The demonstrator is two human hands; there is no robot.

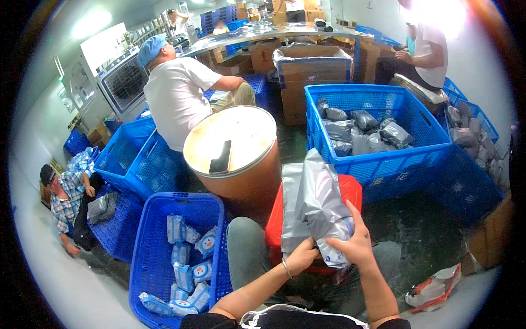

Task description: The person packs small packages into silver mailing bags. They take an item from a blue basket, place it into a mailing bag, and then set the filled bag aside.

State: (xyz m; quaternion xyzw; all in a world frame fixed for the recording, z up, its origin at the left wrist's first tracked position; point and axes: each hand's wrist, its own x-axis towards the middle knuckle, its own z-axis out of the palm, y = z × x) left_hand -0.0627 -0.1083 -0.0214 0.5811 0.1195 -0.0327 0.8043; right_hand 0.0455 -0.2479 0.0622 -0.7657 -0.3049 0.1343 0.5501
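My right hand (pixel 355 241) grips a grey plastic mailer bag (pixel 320 200) near its lower end, where a white and blue packet (pixel 335 257) shows at the bag's mouth. My left hand (pixel 301 256) is closed on the bag's lower left edge, a bracelet on its wrist. The bag stands upright over a stack of flat grey bags (pixel 291 208) lying on a red stool (pixel 348 189) between my knees.
A blue crate (pixel 150 263) of white and blue packets sits at my left. A blue crate (pixel 383 167) of filled grey bags stands ahead right. A brown drum (pixel 233 142) with a dark phone on its lid is ahead. Other people sit around, among cardboard boxes.
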